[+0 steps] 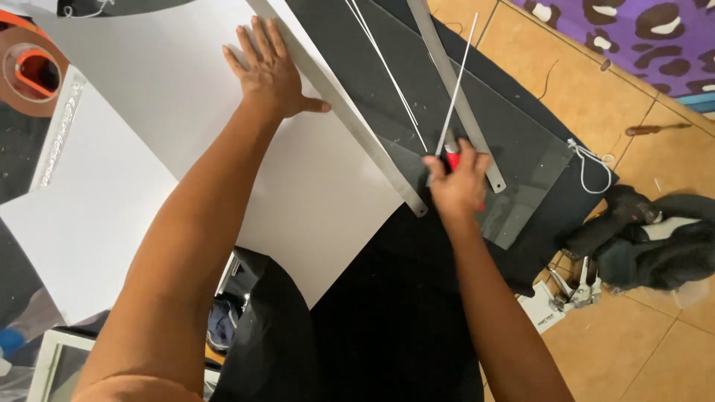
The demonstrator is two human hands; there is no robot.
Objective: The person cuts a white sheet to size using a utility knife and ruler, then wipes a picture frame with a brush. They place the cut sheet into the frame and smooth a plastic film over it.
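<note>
My left hand (269, 73) lies flat, fingers spread, on a large white sheet (186, 112), its thumb against a long metal ruler (350, 112) that runs along the sheet's right edge. My right hand (458, 181) grips a red-handled cutter (452, 160) near the lower end of the ruler, over a dark glass pane (514, 156). A thin white strip (458, 74) rises from beside the cutter. A second metal ruler (454, 89) lies on the pane to the right.
A black cloth (402, 298) lies under the pane on a tan tiled floor (655, 327). A roll of orange tape (30, 71) sits top left. Pliers (573, 290), a dark garment (655, 238), a string loop (592, 167) and an awl (655, 129) lie at right.
</note>
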